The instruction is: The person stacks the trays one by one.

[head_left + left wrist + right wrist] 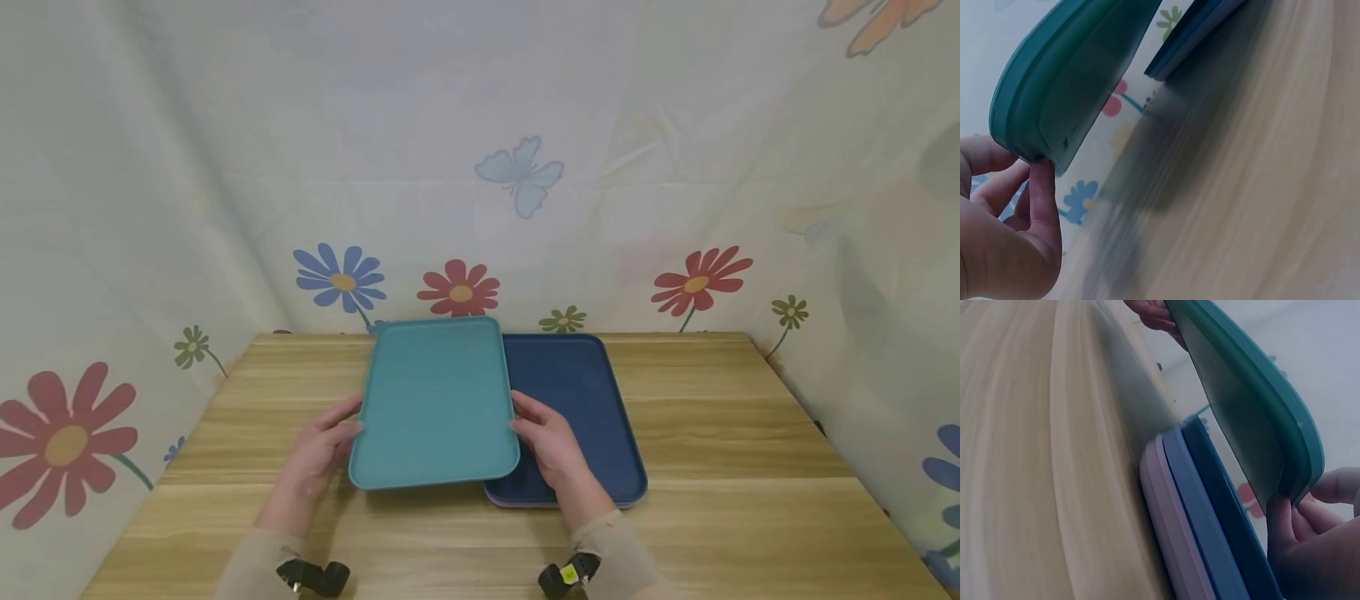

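A teal rectangular tray with a low raised rim is held up above the table, partly over a stack of other trays. My left hand pinches its left edge; in the left wrist view the fingers grip the rim from beneath. On the opposite edge my right hand pinches the rim, thumb and fingers on either side. Below and to the right lies a dark blue tray. The right wrist view shows a lighter blue tray and a pale pink tray stacked under it.
The trays are at a wood-grain table. Behind it hangs a pale curtain printed with flowers and butterflies, which also runs along both sides. Small black devices are strapped to both wrists.
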Tool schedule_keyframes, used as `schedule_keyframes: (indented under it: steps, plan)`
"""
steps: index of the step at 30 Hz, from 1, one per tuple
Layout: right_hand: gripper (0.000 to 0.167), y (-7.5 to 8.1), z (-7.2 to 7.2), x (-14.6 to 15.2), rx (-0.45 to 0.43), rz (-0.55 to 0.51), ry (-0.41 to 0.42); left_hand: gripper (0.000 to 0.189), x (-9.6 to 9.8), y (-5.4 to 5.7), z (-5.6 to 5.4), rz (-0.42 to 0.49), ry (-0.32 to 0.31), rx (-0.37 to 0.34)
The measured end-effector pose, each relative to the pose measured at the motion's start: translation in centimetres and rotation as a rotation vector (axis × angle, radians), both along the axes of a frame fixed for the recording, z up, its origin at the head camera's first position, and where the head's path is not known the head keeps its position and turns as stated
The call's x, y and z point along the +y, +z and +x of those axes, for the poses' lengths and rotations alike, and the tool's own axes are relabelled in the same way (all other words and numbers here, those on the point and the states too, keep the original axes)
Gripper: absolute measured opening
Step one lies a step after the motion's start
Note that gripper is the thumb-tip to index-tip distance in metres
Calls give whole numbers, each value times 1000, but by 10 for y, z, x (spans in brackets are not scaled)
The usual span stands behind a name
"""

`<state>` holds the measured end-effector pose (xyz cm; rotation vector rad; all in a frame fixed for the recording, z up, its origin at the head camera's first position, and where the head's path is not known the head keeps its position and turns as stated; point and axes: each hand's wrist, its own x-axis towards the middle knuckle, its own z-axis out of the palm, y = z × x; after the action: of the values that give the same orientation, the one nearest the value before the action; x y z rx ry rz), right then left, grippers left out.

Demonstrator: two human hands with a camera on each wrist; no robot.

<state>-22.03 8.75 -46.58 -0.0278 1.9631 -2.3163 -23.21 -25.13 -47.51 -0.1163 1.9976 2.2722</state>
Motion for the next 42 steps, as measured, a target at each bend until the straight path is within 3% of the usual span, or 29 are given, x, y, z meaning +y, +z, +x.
schedule_keyframes:
  steps: [13,24,42]
  plan:
    - [53,0,4,35,-11,37,-17,56,38,5,2,43,16,12]
    - [54,1,5,63,-8,50,-31,53,73,1,3,53,60,42]
    - [57,8,16,110,-29,116,-38,50,121,6,3,59,38,78]
